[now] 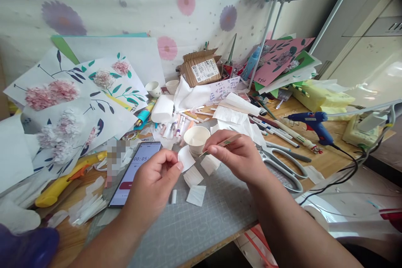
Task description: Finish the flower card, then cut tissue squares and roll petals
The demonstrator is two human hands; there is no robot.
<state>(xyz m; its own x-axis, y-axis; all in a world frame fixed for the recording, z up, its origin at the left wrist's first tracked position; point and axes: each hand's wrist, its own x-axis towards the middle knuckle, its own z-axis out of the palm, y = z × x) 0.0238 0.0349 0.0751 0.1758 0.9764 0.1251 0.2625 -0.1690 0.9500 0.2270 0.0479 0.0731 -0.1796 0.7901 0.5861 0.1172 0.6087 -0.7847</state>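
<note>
My left hand (157, 178) pinches the edge of a small white paper piece (186, 158) between thumb and fingers. A thin pointed stick (228, 140) is held in my right hand (237, 155), its tip down and to the left, close to the paper. Just beyond both hands stands a paper cup (197, 137) with something pale inside. Several small white squares, among them one near the front (196, 195), lie on the grey cutting mat (188, 234) beside a short white roll (173, 196).
A phone (138, 167) lies left of my left hand. Scissors (282, 167) and a blue glue gun (314, 123) are on the right. Behind are markers (179, 127), a cardboard box (201, 67) and white tissue (232, 115). A yellow glue gun (65, 180) lies at left, near flower pictures (116, 79).
</note>
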